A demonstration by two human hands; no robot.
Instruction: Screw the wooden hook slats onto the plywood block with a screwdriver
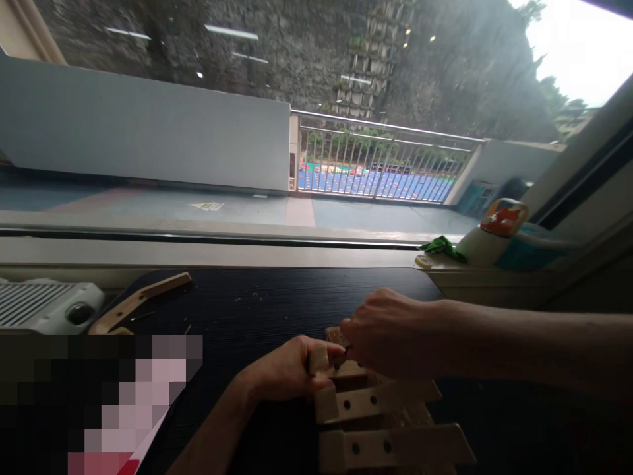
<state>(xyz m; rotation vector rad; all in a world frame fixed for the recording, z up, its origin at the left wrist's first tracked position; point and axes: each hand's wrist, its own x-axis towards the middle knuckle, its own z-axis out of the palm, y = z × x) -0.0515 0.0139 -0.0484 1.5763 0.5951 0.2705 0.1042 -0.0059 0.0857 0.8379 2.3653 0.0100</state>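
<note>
My left hand [284,369] is closed around the raised end of a wooden piece [319,359], thumb and fingers pressed on either side of it. Right beside it, my right hand [390,333] is curled into a fist over the same piece. A small dark bit pokes out at its fingers, but what it is stays hidden. Nearer to me lie two similar wooden bars, a middle bar [386,400] and a front bar [405,447], each with a raised left end and two dark round spots. Under them runs a rough-grained wooden board [409,417].
The black table [267,307] reaches the window sill. At its far left lies an angled wooden piece [143,297] with holes, near a white slatted device [49,305]. On the sill at right are a green cloth [442,247] and a white container [482,245]. A blurred-out patch covers the lower left.
</note>
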